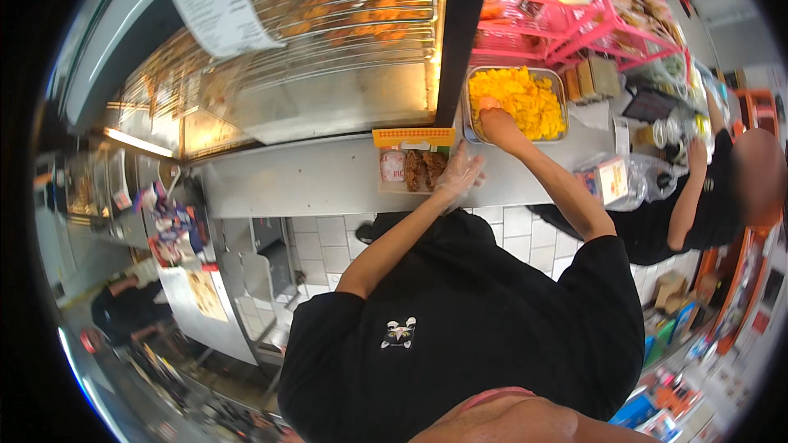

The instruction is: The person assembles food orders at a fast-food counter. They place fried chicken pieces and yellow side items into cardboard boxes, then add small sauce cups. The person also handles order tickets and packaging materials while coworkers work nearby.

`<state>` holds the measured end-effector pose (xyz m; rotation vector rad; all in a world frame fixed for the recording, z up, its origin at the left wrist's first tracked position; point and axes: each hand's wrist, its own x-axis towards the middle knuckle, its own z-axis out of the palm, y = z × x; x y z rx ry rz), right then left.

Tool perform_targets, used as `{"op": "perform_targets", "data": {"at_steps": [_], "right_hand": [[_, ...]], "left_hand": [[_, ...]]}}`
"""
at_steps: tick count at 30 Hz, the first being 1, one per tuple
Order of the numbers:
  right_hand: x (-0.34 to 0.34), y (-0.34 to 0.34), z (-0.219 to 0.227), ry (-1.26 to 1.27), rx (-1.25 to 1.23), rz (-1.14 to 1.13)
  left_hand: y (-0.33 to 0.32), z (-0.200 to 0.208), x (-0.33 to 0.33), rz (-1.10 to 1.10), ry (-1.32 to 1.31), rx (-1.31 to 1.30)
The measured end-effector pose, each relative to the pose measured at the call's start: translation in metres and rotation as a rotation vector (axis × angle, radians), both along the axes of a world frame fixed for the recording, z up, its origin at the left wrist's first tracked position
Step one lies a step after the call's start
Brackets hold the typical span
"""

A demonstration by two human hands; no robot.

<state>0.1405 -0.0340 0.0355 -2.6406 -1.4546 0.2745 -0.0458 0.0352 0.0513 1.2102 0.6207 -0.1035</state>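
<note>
An open takeaway box (392, 184) with a yellow-orange flap lies on the steel counter. Inside it are a round white-wrapped item (392, 166) and browned fried pieces (416, 171). My left hand (462, 176), in a clear plastic glove, is at the box's right side with its fingers apart. Farther right, my right hand (499, 125) reaches over the near left corner of a metal tray (564, 107) heaped with yellow chopped food (529, 98), which looks like scrambled egg. Its fingers are curled, with a small pale-orange thing (490, 103) at their tips.
A lit warming cabinet with wire racks (353, 41) stands behind the counter (287, 180). Pink baskets (558, 33) and bread-like slices (593, 79) are beyond the tray. At right, a co-worker (698, 197) works by jars and plastic bags. A paper slip (215, 0) hangs at upper left.
</note>
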Motion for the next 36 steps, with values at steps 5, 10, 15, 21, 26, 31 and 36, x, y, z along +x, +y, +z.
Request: {"op": "perform_targets", "data": {"at_steps": [5,10,15,21,26,31,36], "right_hand": [[0.016,0.0,0.011,0.12,-0.149,0.167],[0.018,-0.004,0.048,-0.036,-0.302,0.291],[0.033,-0.009,0.077,-0.179,-0.226,0.259],[0.018,-0.015,0.069,-0.189,-0.151,0.154],[-0.014,0.0,0.04,-0.095,-0.239,0.259],[0.01,-0.013,0.055,0.077,-0.101,0.232],[0.006,-0.012,0.045,-0.209,-0.109,-0.003]], "left_hand": [[-0.015,-0.041,0.06,0.169,0.033,-0.122],[-0.016,-0.037,0.071,0.237,0.029,0.195],[-0.016,-0.062,0.071,0.198,0.007,0.226],[-0.023,-0.132,0.079,0.242,-0.078,0.379],[-0.014,-0.148,0.088,0.25,-0.176,0.229],[-0.009,-0.101,0.081,0.315,-0.021,-0.222],[-0.013,-0.067,0.077,0.286,-0.104,0.147]]}}
